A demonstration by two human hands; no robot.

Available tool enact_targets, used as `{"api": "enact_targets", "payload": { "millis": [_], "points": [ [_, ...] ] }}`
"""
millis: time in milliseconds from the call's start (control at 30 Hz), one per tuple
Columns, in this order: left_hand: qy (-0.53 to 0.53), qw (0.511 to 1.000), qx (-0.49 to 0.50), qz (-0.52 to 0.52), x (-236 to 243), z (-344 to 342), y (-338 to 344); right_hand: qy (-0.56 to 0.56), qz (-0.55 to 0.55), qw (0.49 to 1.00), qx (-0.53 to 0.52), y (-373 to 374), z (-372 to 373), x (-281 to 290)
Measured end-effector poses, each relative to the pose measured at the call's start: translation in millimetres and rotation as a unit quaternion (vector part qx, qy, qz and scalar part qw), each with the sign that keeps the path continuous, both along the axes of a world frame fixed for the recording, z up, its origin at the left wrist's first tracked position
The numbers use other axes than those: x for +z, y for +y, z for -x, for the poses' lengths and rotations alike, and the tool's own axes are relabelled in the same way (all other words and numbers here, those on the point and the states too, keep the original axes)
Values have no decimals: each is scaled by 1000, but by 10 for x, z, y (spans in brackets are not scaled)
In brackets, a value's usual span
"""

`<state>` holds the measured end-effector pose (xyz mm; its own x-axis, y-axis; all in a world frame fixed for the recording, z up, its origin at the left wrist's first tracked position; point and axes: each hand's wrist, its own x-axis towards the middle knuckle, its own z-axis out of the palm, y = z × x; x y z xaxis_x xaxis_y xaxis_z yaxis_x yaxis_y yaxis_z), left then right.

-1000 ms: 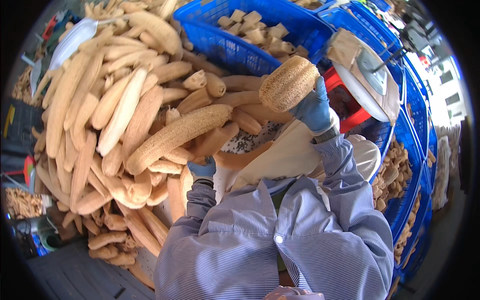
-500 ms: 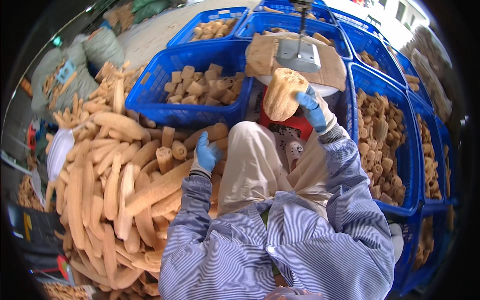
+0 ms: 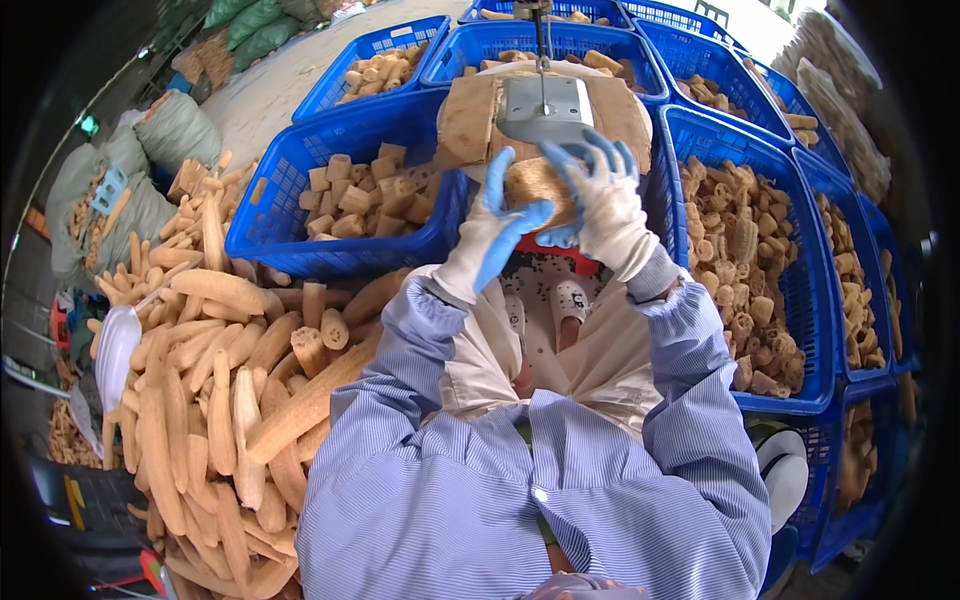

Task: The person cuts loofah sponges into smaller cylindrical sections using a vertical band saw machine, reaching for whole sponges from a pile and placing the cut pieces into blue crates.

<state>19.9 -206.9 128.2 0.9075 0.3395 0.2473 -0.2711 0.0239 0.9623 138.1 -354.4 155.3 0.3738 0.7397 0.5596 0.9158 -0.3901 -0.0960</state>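
Observation:
A short, thick loofah piece (image 3: 538, 188) is between my two gloved hands, just in front of the round work table (image 3: 622, 118). My right hand (image 3: 602, 195) grips it from the right, with some fingers arched over its top. On the other side, my left hand (image 3: 500, 222) is open, its thumb and fingers spread around the near left side of the piece. Whether the left thumb touches it or only overlaps it, I cannot tell. Beyond the hands, a metal plate (image 3: 548, 104) lies on the table beneath a machine's thin upright part (image 3: 543, 45).
A large pile of long loofahs (image 3: 225, 400) lies to my left. Ahead, a blue crate (image 3: 330, 262) contains short cut pieces. More blue crates (image 3: 820, 395) of loofah pieces line the right and back. Stuffed sacks (image 3: 180, 130) stand at the far left.
My left hand has risen from beside the pile to the loofah piece. My right hand has brought that piece slightly left, toward the middle. The whole view has shifted a little.

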Motion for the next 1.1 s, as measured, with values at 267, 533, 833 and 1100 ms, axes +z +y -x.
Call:
{"api": "enact_targets", "payload": {
  "millis": [267,533,833,1100],
  "points": [
    [-77,982,-142,98,-131,-187,610,542,-164,784,254,-128,-800,-224],
    [71,996,-32,-41,-41,-773,1086,538,-196,790,220,373,-1313,-377],
    [45,995,42,-77,-216,-1558,1618,587,-270,751,141,936,-1707,-663],
    [32,997,56,-53,-356,-1691,1681,539,-230,808,54,1036,-1779,-692]
  ]
}}
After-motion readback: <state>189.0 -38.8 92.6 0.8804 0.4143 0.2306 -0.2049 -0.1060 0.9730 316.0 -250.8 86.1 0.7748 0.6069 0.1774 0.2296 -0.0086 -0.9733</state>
